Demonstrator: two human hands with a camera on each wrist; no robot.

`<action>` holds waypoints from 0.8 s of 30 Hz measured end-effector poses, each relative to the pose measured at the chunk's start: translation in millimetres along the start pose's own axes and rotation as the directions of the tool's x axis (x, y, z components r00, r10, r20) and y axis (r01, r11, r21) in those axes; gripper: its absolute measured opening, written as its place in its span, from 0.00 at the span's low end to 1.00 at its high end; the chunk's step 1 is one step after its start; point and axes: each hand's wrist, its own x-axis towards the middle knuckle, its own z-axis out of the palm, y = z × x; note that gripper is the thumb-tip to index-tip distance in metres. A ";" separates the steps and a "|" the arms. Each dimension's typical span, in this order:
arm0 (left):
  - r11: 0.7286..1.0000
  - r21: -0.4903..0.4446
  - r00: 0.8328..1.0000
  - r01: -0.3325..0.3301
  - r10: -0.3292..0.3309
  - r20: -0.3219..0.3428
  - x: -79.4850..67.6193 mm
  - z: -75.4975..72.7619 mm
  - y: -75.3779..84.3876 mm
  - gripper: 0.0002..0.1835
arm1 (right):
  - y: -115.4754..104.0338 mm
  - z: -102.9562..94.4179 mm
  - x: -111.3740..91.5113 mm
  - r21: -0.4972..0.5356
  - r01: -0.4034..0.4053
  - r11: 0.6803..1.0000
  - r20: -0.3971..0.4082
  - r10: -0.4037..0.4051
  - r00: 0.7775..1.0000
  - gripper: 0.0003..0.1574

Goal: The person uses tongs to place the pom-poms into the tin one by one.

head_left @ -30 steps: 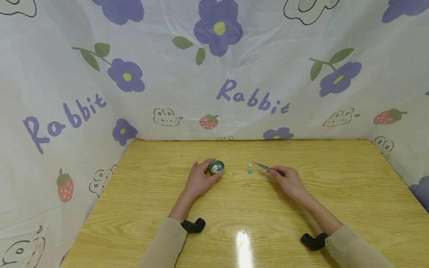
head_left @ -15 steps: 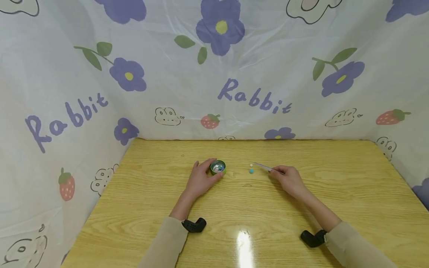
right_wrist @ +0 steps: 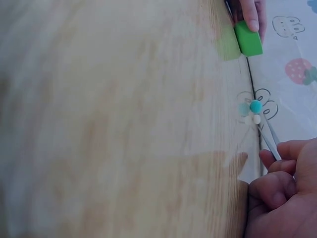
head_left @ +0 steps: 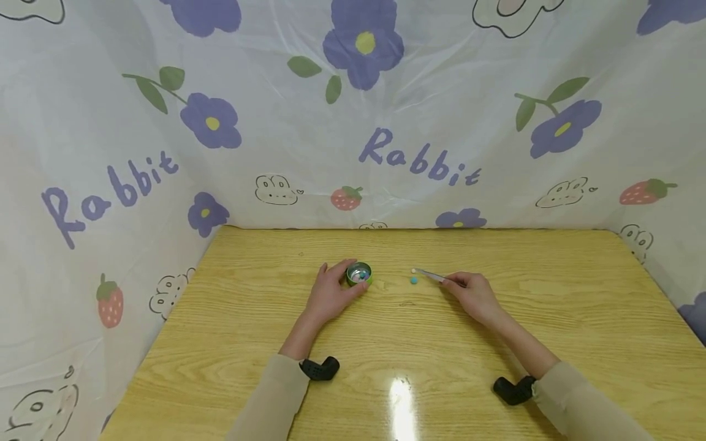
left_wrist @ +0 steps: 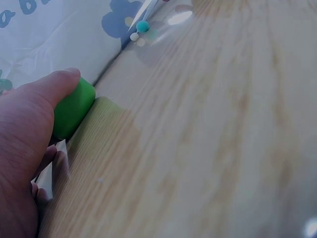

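Note:
My left hand (head_left: 330,295) grips a small round green tin (left_wrist: 77,110) that stands on the table, thumb and fingers around its sides. Inside the tin lie a few small beads, one blue and some pale; exactly how many I cannot tell. Between the thumb and fingers of my right hand (head_left: 477,301) is a pair of tweezers (head_left: 432,276), pointing left. Their tips are at a small white bead (right_wrist: 257,119) on the table; whether they have closed on it is unclear. Right beside it, nearer me, sits a larger turquoise bead (right_wrist: 255,106).
The wood-grain table (head_left: 265,392) runs back to a printed cloth (head_left: 309,122) with flowers and rabbits. Black wrist cameras (head_left: 321,369) sit at both sleeve ends. A light glare lies on the table's front middle.
The tweezers' tips have moved slightly left and down to the white bead. My left hand and the tin stay in place; the view has shifted a little.

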 end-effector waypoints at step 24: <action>1.000 0.013 1.000 0.005 -0.005 0.007 -0.2 -2.0 0.6 0.34 | -1.8 2.3 0.7 -0.042 -0.011 0.999 -0.006 0.010 1.000 0.17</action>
